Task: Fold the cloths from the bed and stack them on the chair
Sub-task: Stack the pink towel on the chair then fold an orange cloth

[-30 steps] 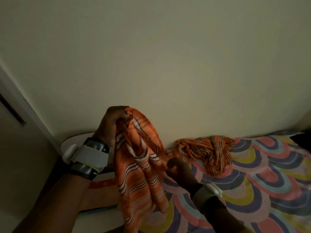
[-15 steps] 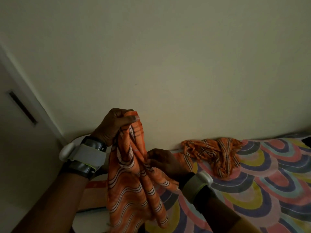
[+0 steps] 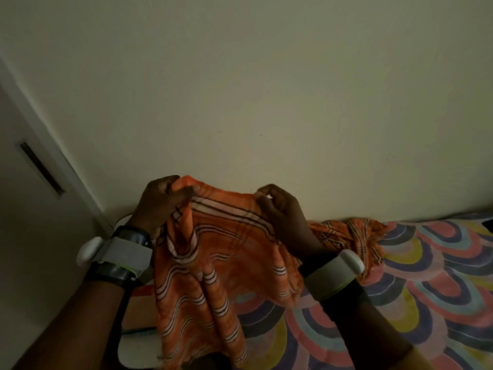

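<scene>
Hanging in the air btwn both hands: orange striped cloth [image 3: 221,263], held up in front of the wall [image 3: 266,89], over the near-left part of the bed [image 3: 426,303]. Top edge stretched roughly level, hand to hand. The rest drops in loose folds, bunched more on the left side. Lower end runs out of frame at the bottom. White-and-dark stripe bands cross the fabric.

Left hand [image 3: 162,201]: fingers curled, thumb & fingers pinching the top-left corner, a bit of fabric poking up above them. Right hand [image 3: 280,209]: thumb & forefinger pinching the top-right corner, other fingers curled in. Hands apart, approx same height.

Left wrist band [image 3: 125,253] and right wrist band [image 3: 330,276]: grey, each w/ a white pod. Dark straps either side of the left one.

Second orange cloth [image 3: 346,236], checked, lies crumpled on the bed just behind the right hand, close to the wall. Whether it touches the held cloth: can't tell, hand in the way.

Bed sheet has coloured arches in pink, yellow, navy & teal, filling the lower right.

White rounded object [image 3: 133,348] under the left forearm, mostly hidden, can't tell what. Far left: pale panel [image 3: 26,236] w/ a narrow dark slot. Light dim.
</scene>
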Action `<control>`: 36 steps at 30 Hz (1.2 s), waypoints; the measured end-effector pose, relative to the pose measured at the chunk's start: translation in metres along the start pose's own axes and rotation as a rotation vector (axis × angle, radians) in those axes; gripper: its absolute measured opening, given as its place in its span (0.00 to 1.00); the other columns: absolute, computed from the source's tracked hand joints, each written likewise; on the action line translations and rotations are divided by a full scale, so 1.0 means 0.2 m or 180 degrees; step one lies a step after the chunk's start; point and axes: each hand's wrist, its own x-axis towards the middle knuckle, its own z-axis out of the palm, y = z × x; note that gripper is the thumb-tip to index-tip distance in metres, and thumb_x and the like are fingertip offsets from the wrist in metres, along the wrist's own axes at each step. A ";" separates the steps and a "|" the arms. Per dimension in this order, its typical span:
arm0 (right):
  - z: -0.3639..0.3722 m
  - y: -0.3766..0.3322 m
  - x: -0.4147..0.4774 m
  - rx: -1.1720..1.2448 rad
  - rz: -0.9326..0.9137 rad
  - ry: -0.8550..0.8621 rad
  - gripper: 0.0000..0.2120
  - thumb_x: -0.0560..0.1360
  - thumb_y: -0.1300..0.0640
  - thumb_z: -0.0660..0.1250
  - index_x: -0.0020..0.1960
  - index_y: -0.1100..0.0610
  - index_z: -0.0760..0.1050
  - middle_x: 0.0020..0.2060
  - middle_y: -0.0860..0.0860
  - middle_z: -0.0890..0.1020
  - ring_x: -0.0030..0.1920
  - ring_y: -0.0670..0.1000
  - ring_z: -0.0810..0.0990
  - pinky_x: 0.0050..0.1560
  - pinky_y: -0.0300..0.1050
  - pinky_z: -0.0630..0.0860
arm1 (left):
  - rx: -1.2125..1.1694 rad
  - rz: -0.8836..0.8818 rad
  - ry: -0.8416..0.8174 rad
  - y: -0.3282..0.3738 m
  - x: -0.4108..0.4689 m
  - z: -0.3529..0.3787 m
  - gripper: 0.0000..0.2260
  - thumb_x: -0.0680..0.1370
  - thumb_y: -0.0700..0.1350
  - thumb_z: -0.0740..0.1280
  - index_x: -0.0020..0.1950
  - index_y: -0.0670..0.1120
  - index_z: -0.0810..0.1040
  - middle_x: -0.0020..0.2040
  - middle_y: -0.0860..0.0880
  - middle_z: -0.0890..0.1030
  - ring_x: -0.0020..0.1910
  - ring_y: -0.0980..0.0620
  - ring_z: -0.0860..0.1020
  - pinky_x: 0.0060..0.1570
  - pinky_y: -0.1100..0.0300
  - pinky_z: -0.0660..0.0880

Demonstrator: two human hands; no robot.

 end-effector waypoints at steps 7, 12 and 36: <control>0.15 -0.03 0.10 -0.0691 0.0003 -0.0200 0.05 0.78 0.58 0.64 0.44 0.56 0.76 0.30 0.46 0.79 0.32 0.43 0.76 0.36 0.42 0.73 | 0.0491 0.0251 -0.1166 0.08 -0.09 0.23 0.13 0.68 0.49 0.73 0.26 0.53 0.73 0.24 0.56 0.75 0.26 0.61 0.72 0.29 0.68 0.68; 0.00 0.16 -0.03 -0.0802 0.0354 -0.0554 0.09 0.72 0.48 0.70 0.44 0.54 0.76 0.34 0.53 0.81 0.34 0.48 0.77 0.36 0.46 0.72 | 0.0743 0.0489 -0.0861 0.06 -0.04 0.15 0.22 0.71 0.46 0.73 0.24 0.40 0.65 0.21 0.54 0.63 0.23 0.57 0.64 0.26 0.64 0.63; 0.08 0.24 -0.06 -0.2766 -0.0638 0.0070 0.03 0.64 0.58 0.64 0.37 0.55 0.71 0.37 0.51 0.73 0.35 0.50 0.70 0.29 0.38 0.59 | 0.1304 0.0581 -0.1450 -0.12 -0.16 0.38 0.11 0.67 0.43 0.72 0.46 0.55 0.78 0.34 0.56 0.81 0.35 0.61 0.80 0.35 0.65 0.73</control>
